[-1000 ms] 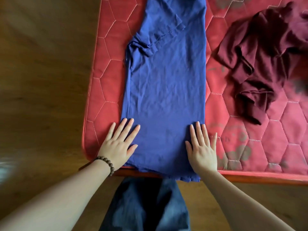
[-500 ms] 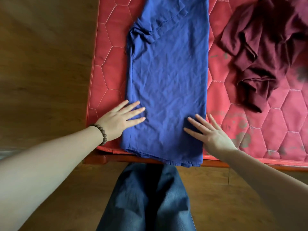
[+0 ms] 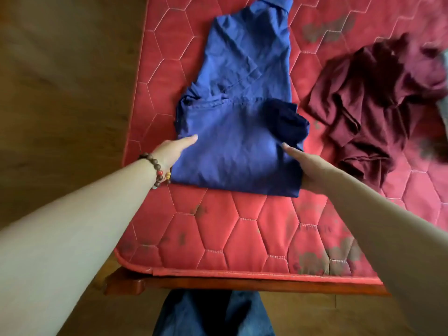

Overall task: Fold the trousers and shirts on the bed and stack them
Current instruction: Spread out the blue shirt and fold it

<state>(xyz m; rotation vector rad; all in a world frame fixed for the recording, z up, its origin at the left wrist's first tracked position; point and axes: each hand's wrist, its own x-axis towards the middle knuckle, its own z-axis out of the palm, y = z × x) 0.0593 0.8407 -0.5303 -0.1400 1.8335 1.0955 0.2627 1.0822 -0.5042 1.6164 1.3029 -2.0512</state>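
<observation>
Blue shirt (image 3: 232, 132) lying on red quilted mattress (image 3: 218, 234), lower part doubled up over the body, both hands gripping the folded part.
Reaching forward with both bare arms: left hand (image 3: 173, 151), beaded bracelet (image 3: 156, 169) at the wrist, thumb lying on top of the fold's left edge with fingers tucked under the cloth; right hand (image 3: 312, 167) clasping the right edge likewise, thumb on top, fingers hidden beneath. Lying crumpled to the right, just apart from the blue one: maroon shirt (image 3: 378, 98). Showing below the wooden bed frame (image 3: 242, 283): blue trousers (image 3: 213, 314) on the person's legs.
</observation>
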